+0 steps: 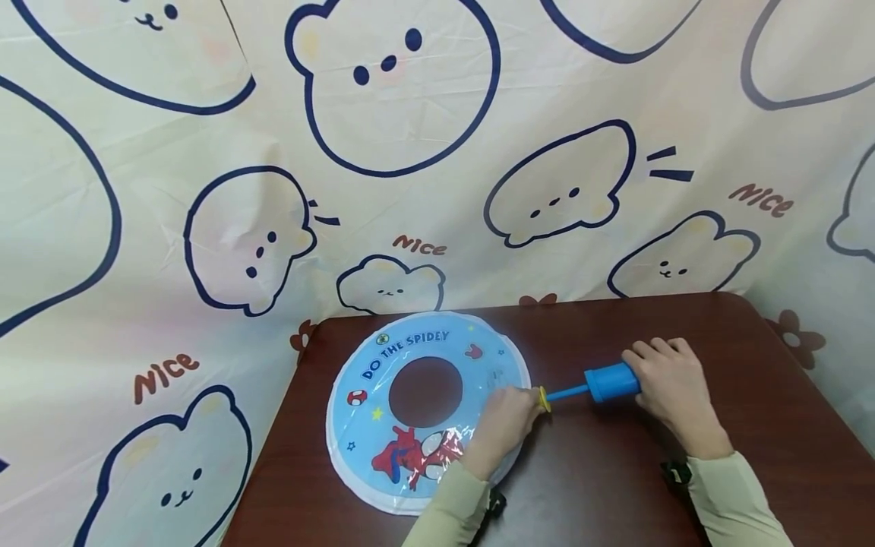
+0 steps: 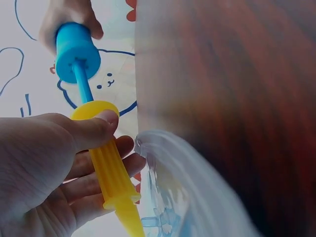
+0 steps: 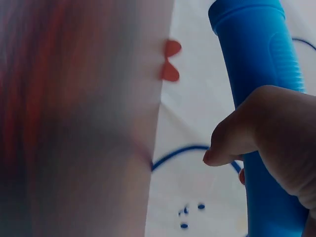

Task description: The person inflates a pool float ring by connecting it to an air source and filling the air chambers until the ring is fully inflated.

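The yellow nozzle (image 2: pixel 109 170) of a hand pump is grasped by the left grip (image 1: pixel 502 427), with the thumb laid across it and the fingers behind. The blue barrel (image 1: pixel 611 382) is clasped by the right grip (image 1: pixel 673 387), its forearm slanted inward. The pump is held above the worktop (image 1: pixel 581 486), its nozzle end over the inflatable ring (image 1: pixel 365 463).

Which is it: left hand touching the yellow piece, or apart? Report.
Touching: the left wrist view shows the left hand gripping the yellow piece, thumb across it.

The ring (image 1: pixel 369 456) lies left of the pump (image 1: pixel 611 382).
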The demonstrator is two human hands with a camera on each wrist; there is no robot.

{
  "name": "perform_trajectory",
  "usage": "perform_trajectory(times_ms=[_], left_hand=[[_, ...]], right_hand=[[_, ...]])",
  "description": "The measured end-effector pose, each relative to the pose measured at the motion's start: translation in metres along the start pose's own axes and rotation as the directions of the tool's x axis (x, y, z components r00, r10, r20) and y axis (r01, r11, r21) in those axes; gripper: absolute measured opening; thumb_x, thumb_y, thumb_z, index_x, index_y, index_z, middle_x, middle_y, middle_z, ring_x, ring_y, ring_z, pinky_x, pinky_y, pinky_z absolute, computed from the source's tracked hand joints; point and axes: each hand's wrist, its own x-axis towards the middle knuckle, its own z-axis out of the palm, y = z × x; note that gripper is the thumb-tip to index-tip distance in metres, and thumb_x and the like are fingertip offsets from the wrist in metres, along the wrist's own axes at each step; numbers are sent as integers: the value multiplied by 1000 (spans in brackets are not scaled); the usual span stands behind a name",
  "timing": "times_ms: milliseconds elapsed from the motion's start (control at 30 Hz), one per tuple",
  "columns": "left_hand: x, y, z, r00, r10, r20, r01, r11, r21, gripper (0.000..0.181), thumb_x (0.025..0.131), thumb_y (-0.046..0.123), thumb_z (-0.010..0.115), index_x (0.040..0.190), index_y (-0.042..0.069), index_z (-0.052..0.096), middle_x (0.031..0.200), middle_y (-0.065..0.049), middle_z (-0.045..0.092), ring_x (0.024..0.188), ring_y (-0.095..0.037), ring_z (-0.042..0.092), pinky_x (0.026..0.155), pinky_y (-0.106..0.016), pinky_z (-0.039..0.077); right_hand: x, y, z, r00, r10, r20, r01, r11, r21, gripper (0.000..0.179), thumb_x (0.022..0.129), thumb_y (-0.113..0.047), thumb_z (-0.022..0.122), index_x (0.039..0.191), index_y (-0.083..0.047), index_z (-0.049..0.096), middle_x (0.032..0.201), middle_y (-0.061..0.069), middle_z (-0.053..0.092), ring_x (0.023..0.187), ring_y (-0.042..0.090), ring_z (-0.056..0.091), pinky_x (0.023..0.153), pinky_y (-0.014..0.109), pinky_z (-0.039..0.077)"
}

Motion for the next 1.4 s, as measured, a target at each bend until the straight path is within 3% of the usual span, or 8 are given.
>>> perform_trajectory(times_ms=[300,633,800,1133,1267,1400], left_hand=[[1,1,0,1000,15,-15,-14,997,80,17,102,32,75,92,18,79,75,6,73,62,-8,64,56,-16,46],[-1,-1,-3,1000,19,8,-20,998,57,14,101,28,76,100,14,78,79,2,75,64,-9,64,57,-16,44],[-3,-1,-1,1000,1,9,-1,1000,-2,15,103,28,74,97,15,78,76,4,72,61,-6,58,57,-13,40],[-2,-4,0,1000,-6,-21,5,999,-35,18,100,29,77,86,18,74,75,6,73,62,-7,61,57,-16,45],[-1,-3,-2,1000,-5,-4,5,999,-36,18,101,29,76,87,18,74,75,6,72,62,-7,60,57,-16,44],[0,-3,-1,1000,4,15,-4,1000,-15,17,101,30,75,89,18,75,75,5,72,61,-7,59,56,-15,43]], right_hand=[[8,-37,16,997,-75,31,76,997,-17,59,53,-19,105,101,-4,74,100,14,76,91,35,68,83,54,54],[10,-61,25,992,-122,34,122,992,-16,52,58,-17,100,102,-7,73,99,11,76,89,33,70,81,53,57],[6,-44,23,994,-98,53,96,995,24,53,58,-15,99,104,-10,75,101,9,77,92,33,68,83,53,53],[-12,36,-12,997,78,14,-79,996,32,62,49,-11,102,105,-7,76,103,19,76,99,41,64,93,64,47],[-16,42,-17,992,121,40,-121,992,17,64,48,-12,102,105,-4,75,103,22,76,98,44,63,92,67,47],[-14,30,-12,994,86,73,-86,996,2,60,49,-16,101,102,-5,75,99,20,77,93,41,65,86,63,48]])
